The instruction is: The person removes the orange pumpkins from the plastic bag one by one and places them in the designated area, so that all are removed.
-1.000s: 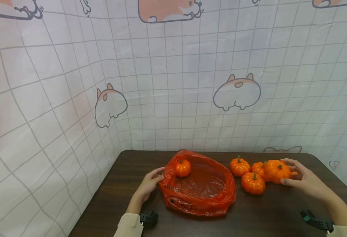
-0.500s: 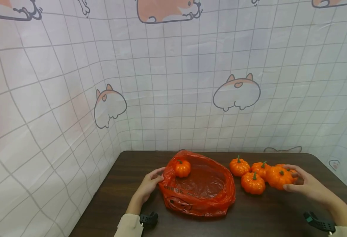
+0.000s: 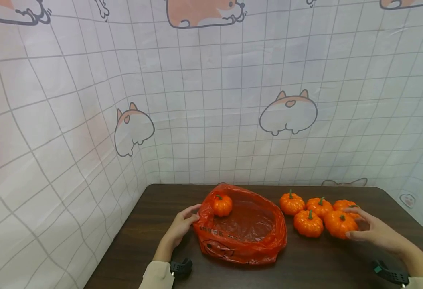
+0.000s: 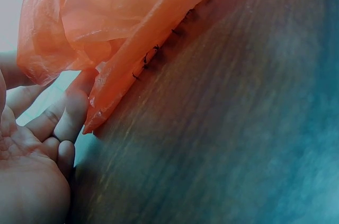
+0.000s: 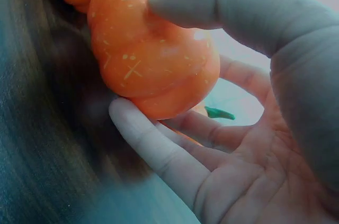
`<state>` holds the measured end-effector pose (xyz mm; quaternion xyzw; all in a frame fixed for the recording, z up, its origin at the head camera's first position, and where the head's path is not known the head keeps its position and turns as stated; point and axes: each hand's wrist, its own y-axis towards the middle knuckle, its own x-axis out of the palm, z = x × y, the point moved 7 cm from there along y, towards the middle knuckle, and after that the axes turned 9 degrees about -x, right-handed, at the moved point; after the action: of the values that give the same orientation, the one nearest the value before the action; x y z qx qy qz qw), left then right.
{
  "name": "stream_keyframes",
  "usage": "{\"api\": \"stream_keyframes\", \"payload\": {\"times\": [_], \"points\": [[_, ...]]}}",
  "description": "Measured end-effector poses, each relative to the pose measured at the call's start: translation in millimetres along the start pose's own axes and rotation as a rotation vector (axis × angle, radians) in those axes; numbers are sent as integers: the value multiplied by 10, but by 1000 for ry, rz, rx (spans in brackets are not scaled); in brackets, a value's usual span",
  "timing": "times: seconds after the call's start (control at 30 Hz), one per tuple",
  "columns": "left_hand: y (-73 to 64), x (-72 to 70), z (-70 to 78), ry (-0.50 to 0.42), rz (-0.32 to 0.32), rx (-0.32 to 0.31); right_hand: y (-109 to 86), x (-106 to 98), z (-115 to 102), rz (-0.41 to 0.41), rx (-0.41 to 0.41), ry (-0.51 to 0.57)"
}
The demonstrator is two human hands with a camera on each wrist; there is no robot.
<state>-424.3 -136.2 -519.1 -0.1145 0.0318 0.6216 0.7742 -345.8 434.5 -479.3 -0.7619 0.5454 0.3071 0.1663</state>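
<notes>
A red plastic bag (image 3: pixel 247 251) lies on the table with its mouth wide, a small orange pumpkin (image 3: pixel 222 205) inside at the left. My left hand (image 3: pixel 179 226) grips the bag's left rim; in the left wrist view, curled fingers (image 4: pixel 71 115) meet the film's edge. At the right, my right hand (image 3: pixel 377 233) holds another orange pumpkin (image 3: pixel 340 224) with the thumb on one side and the fingers round the other. In the right wrist view this ribbed pumpkin (image 5: pixel 153 49) sits between thumb and fingers, low by the table.
Several more pumpkins (image 3: pixel 308 223) stand close together between the bag and my right hand, one (image 3: pixel 345 205) partly behind the held one. The dark wooden table (image 3: pixel 305 265) ends at a white grid-patterned curtain (image 3: pixel 215 120) at the back and left.
My right hand has brought its pumpkin down and toward me, slightly to the right, uncovering the pumpkins behind it. The left hand and the bag stay in place.
</notes>
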Motion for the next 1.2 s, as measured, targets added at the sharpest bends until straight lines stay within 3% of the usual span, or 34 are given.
{"api": "stream_keyframes", "payload": {"times": [0.37, 0.67, 1.03, 1.2], "points": [[7, -4, 5, 3, 5, 2, -20, 27, 40, -15, -13, -10], [-9, 1, 8, 4, -3, 8, -26, 51, 104, -44, 26, 27], [-9, 11, -2, -6, -12, 16, -20, 40, 155, -59, 49, -44], [-8, 9, 6, -7, -10, 17, -12, 54, 151, -78, 58, -17]]}}
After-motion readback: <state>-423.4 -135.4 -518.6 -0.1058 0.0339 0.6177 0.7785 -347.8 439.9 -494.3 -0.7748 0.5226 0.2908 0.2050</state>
